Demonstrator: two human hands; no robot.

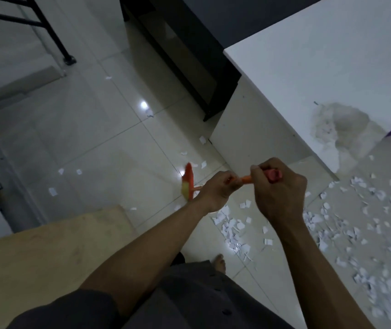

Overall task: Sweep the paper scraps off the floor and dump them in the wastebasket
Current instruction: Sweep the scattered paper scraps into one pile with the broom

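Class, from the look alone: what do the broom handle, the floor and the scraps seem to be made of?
Broom handle: probably plastic, uniform orange colour, held by both hands.
Floor: glazed tile, glossy, mirrors a lamp, grout lines show.
Scraps: thin white paper, matte, torn edges.

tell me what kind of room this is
Probably a room in a home or small office: glossy tiled floor, a white table, and a black metal frame by the wall. Paper scraps litter the tiles.
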